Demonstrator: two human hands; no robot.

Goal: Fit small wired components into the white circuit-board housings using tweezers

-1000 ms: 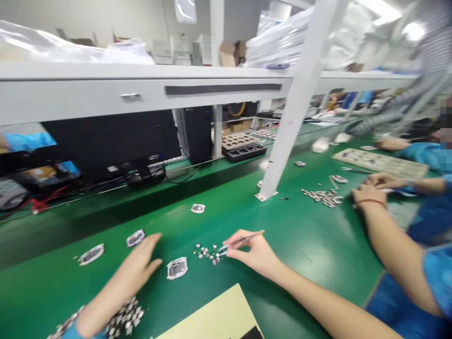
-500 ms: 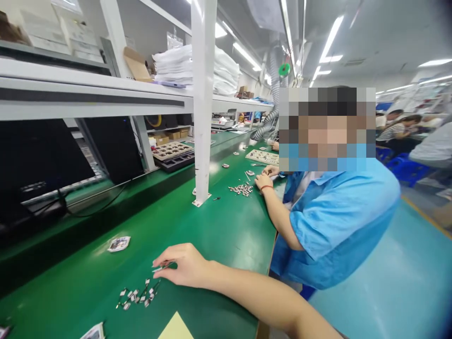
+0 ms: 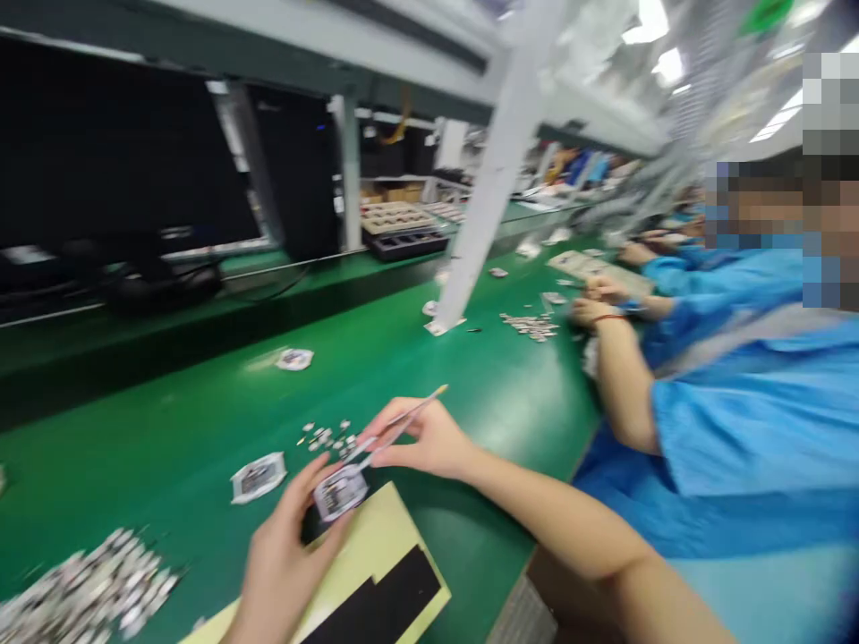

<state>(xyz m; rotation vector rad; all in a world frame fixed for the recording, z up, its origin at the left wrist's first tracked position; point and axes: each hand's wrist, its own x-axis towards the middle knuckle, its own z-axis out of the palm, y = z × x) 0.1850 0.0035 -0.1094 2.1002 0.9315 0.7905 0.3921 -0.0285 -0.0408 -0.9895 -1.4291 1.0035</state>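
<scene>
Small case (image 3: 341, 492) was in the left hand (image 3: 285, 541), pinched between thumb and fingers, face up, over the far end of the yellow sheet (image 3: 384, 523). Right hand (image 3: 429, 443) held tweezers (image 3: 403, 427) in a narrow pinch, tips at the case's far edge; contact, or anything between the tips, couldn't tell, too blurred. Loose small parts (image 3: 326, 438) lay just beyond the sheet. Second case (image 3: 259, 478) sat left of the sheet, a third (image 3: 295, 360) well beyond it. Big heap of parts (image 3: 94, 586) was left of the sheet, near side. White post (image 3: 483, 179) stood past it, to the right. Co-worker's hands (image 3: 596, 304) were farther right, well apart from the sheet, beside another parts pile (image 3: 530, 326).
</scene>
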